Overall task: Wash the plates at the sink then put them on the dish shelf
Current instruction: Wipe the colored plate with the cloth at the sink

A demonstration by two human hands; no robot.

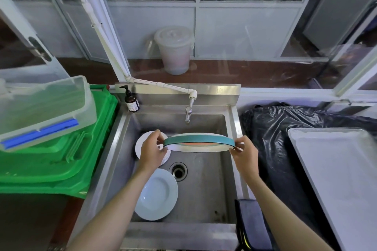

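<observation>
Both hands hold a teal-rimmed plate (199, 142) nearly edge-on above the steel sink (204, 189), just below the tap (188, 115). My left hand (153, 150) grips its left edge and my right hand (243, 152) pinches its right edge. Under my left hand a stack of white plates (140, 142) lies in the sink's far left corner, partly hidden. A pale blue deep plate (157, 193) leans in the sink's near left part, beside the drain (178, 171). No water runs from the tap.
A brown soap pump bottle (131, 101) stands on the sink's back left corner. Left of the sink are green crates (61, 159) with a clear lidded box (40, 108) on top. On the right lie a black bag (285, 138), a white tray (336, 169) and a dark cloth (251, 224).
</observation>
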